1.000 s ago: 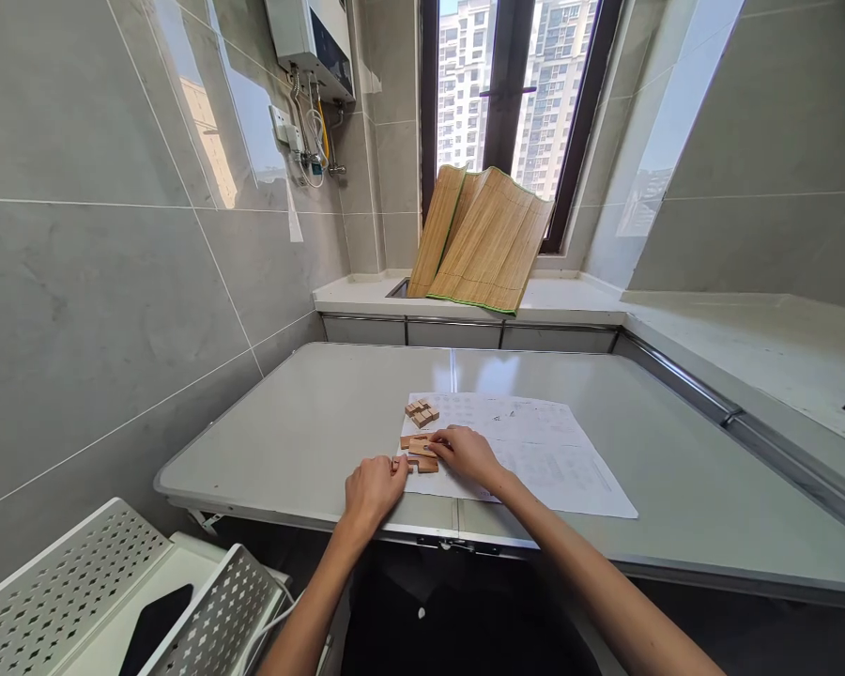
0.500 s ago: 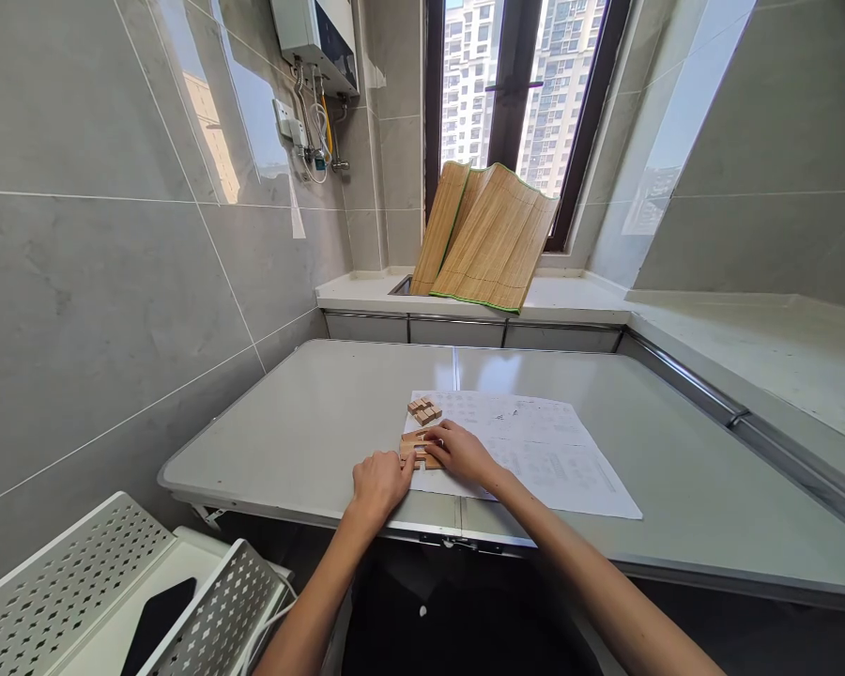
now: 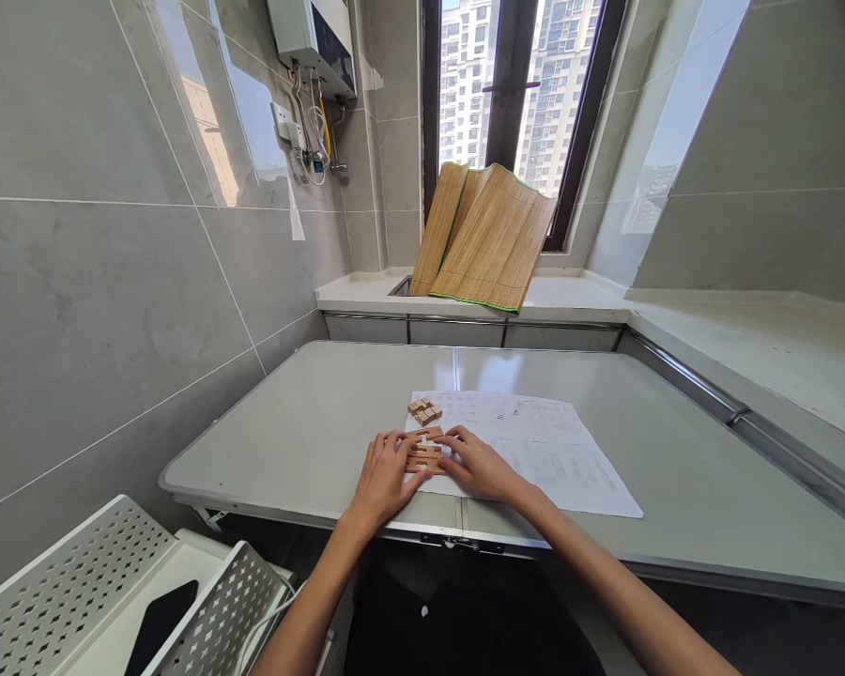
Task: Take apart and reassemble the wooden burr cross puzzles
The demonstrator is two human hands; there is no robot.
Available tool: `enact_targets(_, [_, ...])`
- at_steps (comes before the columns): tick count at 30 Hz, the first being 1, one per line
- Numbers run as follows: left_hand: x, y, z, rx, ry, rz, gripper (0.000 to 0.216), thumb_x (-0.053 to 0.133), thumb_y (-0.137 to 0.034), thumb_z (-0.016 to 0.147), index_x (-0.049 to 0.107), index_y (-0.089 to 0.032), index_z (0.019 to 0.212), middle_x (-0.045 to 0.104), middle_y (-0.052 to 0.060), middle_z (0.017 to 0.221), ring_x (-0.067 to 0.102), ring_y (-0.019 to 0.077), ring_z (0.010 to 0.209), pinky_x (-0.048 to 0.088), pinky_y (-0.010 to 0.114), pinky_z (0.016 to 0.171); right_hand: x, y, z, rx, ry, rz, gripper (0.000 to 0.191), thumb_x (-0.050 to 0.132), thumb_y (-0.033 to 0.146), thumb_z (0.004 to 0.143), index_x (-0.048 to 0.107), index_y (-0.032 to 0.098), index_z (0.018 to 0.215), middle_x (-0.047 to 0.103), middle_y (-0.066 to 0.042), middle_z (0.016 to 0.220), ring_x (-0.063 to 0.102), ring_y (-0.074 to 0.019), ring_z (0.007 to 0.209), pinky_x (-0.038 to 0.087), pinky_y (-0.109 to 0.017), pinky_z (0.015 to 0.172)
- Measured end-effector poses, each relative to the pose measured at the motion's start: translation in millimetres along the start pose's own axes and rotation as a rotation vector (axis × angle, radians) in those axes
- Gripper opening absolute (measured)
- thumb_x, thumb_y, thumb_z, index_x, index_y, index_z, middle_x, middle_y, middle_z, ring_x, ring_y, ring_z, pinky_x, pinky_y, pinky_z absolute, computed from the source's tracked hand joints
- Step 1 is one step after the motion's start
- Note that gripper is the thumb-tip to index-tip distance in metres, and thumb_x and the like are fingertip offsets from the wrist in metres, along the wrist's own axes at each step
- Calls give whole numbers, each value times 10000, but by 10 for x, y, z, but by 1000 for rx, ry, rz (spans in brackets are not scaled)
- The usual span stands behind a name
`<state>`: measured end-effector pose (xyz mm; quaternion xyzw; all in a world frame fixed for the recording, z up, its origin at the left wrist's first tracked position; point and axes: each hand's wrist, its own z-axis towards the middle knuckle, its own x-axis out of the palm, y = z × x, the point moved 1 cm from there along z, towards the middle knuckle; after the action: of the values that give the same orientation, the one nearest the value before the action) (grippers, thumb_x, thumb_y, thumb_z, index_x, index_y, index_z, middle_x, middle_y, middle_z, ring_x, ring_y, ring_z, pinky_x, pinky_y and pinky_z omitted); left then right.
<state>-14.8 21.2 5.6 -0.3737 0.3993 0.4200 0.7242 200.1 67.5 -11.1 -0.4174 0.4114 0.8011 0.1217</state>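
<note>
Flat notched wooden pieces (image 3: 423,459) lie in a short stack of rows on the white paper sheet (image 3: 535,446), with dark gaps and slots between them. My left hand (image 3: 381,477) spans their left side, thumb along the near edge and fingers over the far part. At their right end, my right hand (image 3: 480,467) has its fingers and thumb curled against the wood. Both hands are closed on these pieces; fingers cover their ends. Just beyond them sits a cluster of small wooden blocks (image 3: 424,411), untouched.
The sheet carries faint printed diagrams and lies on a pale folding table (image 3: 288,422) with a centre seam. A white perforated rack (image 3: 77,573) holding a dark flat object (image 3: 161,624) stands at lower left. A bamboo mat (image 3: 497,239) leans by the window.
My left hand has spread its fingers forward over the wooden pieces. My right hand has shifted slightly right and nearer to me, uncovering more of the slotted wood.
</note>
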Motion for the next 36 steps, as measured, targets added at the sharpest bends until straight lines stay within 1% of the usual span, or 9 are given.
enact_targets(2, [45,54,14,41,11,-40,292,699,-435,907,651,-219,1097,637,102,1248,529,304,1193,427,440,1020,-81,-32,-174,18,-46,43,351,510,352,1031,605,262,1357,572,-111,1324,623,-254,1121,503,-397,978])
enact_targets(4, [92,100,27,17,-2,-57,257,684,-397,924,649,-223,1110,644,96,1220,536,297,1174,430,445,1015,-168,-76,-404,39,-106,110,340,513,368,1025,618,277,1336,580,-101,1321,631,-250,1106,505,-407,988])
enact_targets(8, [137,138,-9,-85,-110,-73,288,649,-340,934,601,-213,1188,604,107,1232,560,289,1140,444,430,994,-321,-240,-947,177,-276,194,322,525,444,1013,661,264,1243,659,-104,1199,660,-243,928,548,-405,854])
enact_targets(10, [127,142,-56,-133,-137,-130,247,618,-347,940,588,-207,1141,600,96,1169,592,262,1047,464,388,930,-369,-361,-1184,274,-342,211,338,550,494,989,684,256,1187,696,-107,1133,667,-260,905,555,-397,787])
enact_targets(13, [90,174,-123,-250,-123,-293,174,563,-387,941,550,-213,943,580,22,902,567,182,763,443,290,736,-402,-543,-1410,410,-403,218,382,547,562,963,711,246,1104,733,-104,1108,684,-287,963,545,-397,800])
enact_targets(16, [62,239,-156,-380,-111,-459,227,532,-373,899,454,-221,749,429,-53,655,418,132,605,343,244,624,-402,-644,-1486,493,-435,242,418,539,594,949,715,238,1079,762,-92,1045,701,-283,955,528,-397,859])
enact_targets(21, [64,302,-167,-434,-125,-537,252,477,-291,800,288,-224,647,280,-68,614,299,108,601,270,230,598,-395,-610,-1491,563,-464,265,420,536,600,939,705,242,1080,773,-74,994,712,-263,912,518,-361,846])
enact_targets(27, [85,297,-178,-403,-110,-555,221,467,-268,731,272,-223,637,284,-67,610,281,107,610,253,231,586,-392,-588,-1505,562,-482,249,393,532,577,948,699,245,1078,772,-51,932,706,-234,851,506,-328,820])
enact_targets(36, [108,323,-194,-390,-122,-554,227,472,-275,745,278,-224,637,289,-67,607,289,107,607,265,227,584,-366,-662,-1503,542,-516,245,413,556,588,923,724,233,1051,780,-49,883,711,-214,780,517,-300,755])
